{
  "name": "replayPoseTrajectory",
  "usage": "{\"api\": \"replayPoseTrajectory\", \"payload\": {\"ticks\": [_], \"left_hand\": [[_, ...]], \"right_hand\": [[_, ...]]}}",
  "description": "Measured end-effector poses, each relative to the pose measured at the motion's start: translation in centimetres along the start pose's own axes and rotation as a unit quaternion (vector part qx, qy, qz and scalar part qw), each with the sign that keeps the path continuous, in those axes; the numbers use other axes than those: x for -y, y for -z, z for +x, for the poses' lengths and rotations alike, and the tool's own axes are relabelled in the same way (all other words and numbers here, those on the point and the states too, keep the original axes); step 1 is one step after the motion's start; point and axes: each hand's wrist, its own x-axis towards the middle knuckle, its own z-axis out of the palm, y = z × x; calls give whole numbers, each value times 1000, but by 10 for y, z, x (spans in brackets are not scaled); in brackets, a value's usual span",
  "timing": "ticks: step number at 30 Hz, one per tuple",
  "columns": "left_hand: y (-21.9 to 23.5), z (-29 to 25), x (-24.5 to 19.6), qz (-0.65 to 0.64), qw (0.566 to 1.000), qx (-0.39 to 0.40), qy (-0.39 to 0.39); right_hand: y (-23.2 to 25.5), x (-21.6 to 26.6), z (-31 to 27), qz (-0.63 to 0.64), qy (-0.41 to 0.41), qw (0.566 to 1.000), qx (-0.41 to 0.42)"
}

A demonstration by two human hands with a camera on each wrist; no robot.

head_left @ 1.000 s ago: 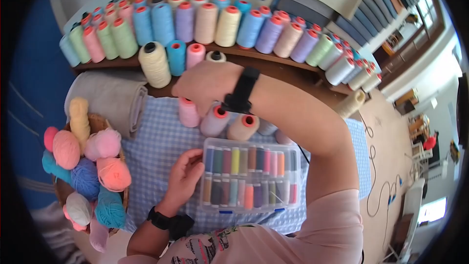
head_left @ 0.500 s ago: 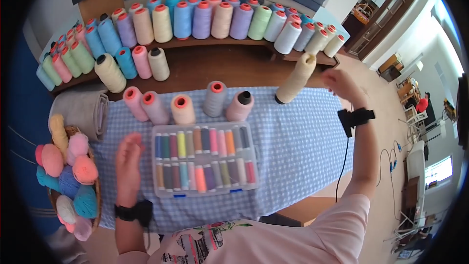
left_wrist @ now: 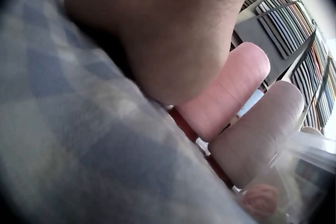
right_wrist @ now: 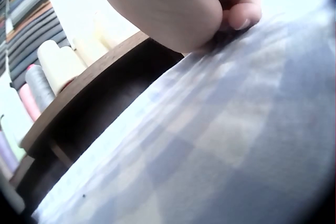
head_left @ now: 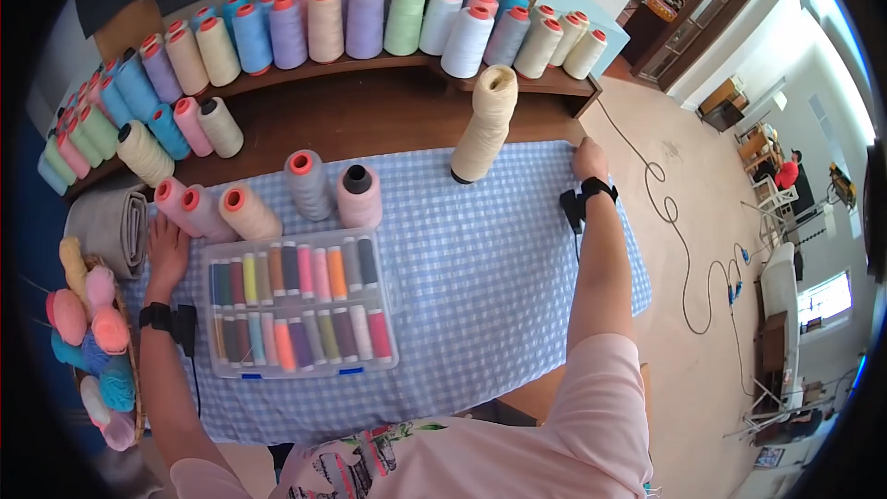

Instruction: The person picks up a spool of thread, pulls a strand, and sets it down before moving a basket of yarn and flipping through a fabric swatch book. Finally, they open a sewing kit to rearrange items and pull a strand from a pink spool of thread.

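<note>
A blue-and-white checked cloth covers the table. At its far right corner my right hand grips the cloth's edge, fingers curled, with the fabric creased beside them in the right wrist view. My left hand rests on the cloth at the left, fingers extended, right by a pink thread cone. Beside it stand a mauve cone and a peach cone. A clear plastic box of small coloured thread spools lies just right of the left hand. In the left wrist view the palm hides the fingers.
A grey cone and a pink cone with a black top stand behind the box. A tall cream cone stands farther right. Rows of cones line a curved wooden shelf behind. A yarn basket and folded grey fabric sit left.
My right hand has moved from above the cones to the cloth's far right corner. My left hand has left the box's side and come down on the cloth. The head view has swung right.
</note>
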Motion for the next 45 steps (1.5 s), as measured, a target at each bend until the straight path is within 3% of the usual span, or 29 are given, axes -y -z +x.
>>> {"api": "replayPoseTrajectory", "payload": {"ticks": [8,15,18,21,24,27,29,31,32,34,37,38,40,42,45], "left_hand": [[7,4,-6,15,998,40,41],[14,13,-10,33,996,61,61],[26,11,-23,21,996,58,66],[33,12,-27,11,997,69,43],[24,12,-16,-21,1000,6,8],[61,13,-41,-44,999,-7,-15],[79,10,-46,-64,997,5,-41],[84,12,-48,-233,966,-33,-109],[84,13,-49,-235,965,-32,-113],[84,15,-49,-276,953,-23,-119],[74,22,-41,-286,949,-40,-125],[70,26,-37,-290,947,-38,-132],[63,34,-31,-302,946,-33,-110],[65,32,-36,-335,936,-26,-105],[66,30,-33,-303,946,-49,-108]], "right_hand": [[-20,20,36,42,0,998,-44],[-23,24,47,87,-56,989,-108],[-34,15,58,71,-23,988,-136],[-33,11,65,12,-18,994,-108],[-37,8,68,42,-9,997,-66],[-36,5,63,41,74,994,-69],[-9,28,40,28,131,988,-81],[3,38,19,29,227,963,-146],[16,45,7,26,223,963,-147],[53,58,-21,39,251,966,39],[101,101,-79,187,320,915,160],[112,121,-102,233,293,899,228],[121,167,-144,263,324,867,273],[89,202,-154,194,449,855,173],[44,247,-135,152,429,881,129]]}}
